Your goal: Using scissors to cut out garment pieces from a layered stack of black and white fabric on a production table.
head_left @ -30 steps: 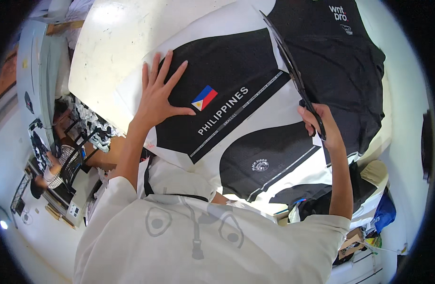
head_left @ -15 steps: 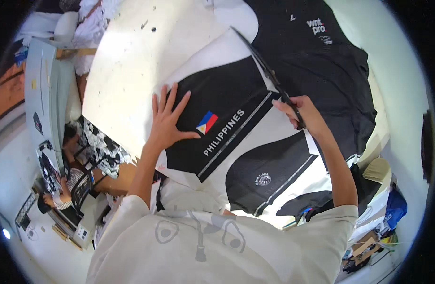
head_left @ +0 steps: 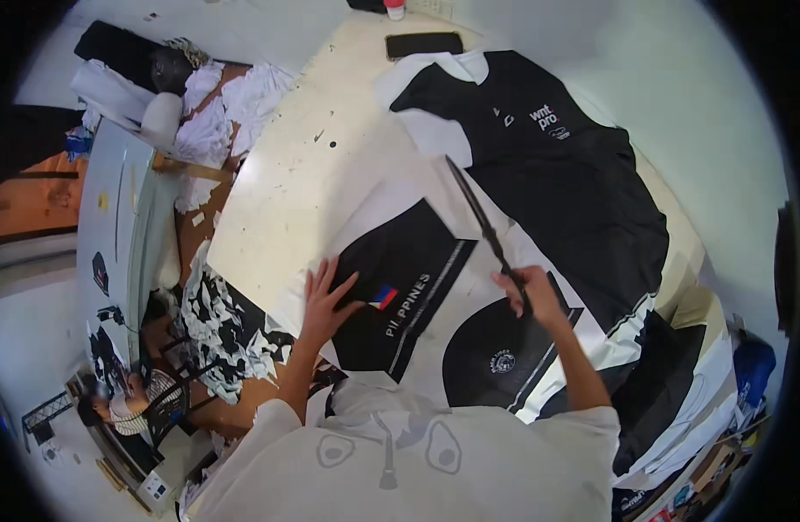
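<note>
My left hand (head_left: 329, 300) lies with fingers spread on a white sheet bearing a black printed panel (head_left: 365, 350) with white lettering and a small blue-red flag patch (head_left: 382, 297). My right hand (head_left: 530, 296) grips long black scissors (head_left: 480, 217) by the handles, the blades pointing up and away along the sheet's right edge. Below that hand lies a second black panel with a round white logo (head_left: 487, 383) on white backing. Beside the scissors, on the right, a large black garment piece (head_left: 574, 200) with white edges lies on the cream table (head_left: 270, 200).
A black phone (head_left: 423, 46) and a red-white cup (head_left: 395, 7) sit at the far end. On the left are fabric scraps (head_left: 226, 348), white cloth piles (head_left: 200, 130) and a seated co-worker (head_left: 126, 404) at a machine. Cardboard boxes and blue cloth (head_left: 750, 370) are at lower right.
The view has shifted toward the table's far end. The panel under my left hand is now more buckled and angled, and the scissors and both hands appear lower in the picture.
</note>
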Action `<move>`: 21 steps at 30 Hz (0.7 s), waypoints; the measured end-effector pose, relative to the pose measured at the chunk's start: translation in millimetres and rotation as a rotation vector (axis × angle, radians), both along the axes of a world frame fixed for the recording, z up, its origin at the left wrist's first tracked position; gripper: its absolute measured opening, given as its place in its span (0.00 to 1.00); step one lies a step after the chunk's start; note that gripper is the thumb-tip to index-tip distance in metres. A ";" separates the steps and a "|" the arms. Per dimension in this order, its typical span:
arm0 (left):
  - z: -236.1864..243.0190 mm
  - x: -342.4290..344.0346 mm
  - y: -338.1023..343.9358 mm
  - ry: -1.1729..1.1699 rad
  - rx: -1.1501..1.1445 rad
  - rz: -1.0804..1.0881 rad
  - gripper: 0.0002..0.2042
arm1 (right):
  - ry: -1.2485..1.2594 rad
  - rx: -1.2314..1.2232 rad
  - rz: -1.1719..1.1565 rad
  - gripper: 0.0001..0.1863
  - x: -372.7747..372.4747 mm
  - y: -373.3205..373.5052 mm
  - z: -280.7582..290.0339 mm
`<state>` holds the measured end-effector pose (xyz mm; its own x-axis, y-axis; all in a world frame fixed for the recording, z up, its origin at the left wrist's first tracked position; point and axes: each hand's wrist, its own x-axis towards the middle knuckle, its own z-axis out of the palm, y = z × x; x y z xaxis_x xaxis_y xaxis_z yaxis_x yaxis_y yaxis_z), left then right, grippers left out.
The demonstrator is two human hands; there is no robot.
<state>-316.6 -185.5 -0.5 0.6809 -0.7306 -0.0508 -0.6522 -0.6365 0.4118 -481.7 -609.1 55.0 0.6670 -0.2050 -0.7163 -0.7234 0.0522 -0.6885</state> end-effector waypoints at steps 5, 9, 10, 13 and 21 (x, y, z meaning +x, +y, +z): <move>-38.7 -21.0 180.3 -0.292 -0.157 0.378 0.05 | -0.062 0.211 -0.229 0.28 -95.3 88.9 -5.1; -34.9 -35.9 331.5 -0.430 0.086 1.008 0.09 | -0.025 0.077 -0.170 0.27 -159.1 153.0 -24.6; -21.5 -34.5 323.0 -0.444 0.096 1.016 0.11 | -0.031 0.062 -0.198 0.27 -175.8 170.7 -31.0; -13.1 -30.6 214.5 -0.439 -0.180 0.622 0.16 | -0.017 -0.015 -0.177 0.28 -217.2 205.2 -25.5; -50.1 -55.4 103.3 -0.278 -0.090 0.323 0.10 | -0.073 -0.234 -0.227 0.31 -257.6 243.9 -11.2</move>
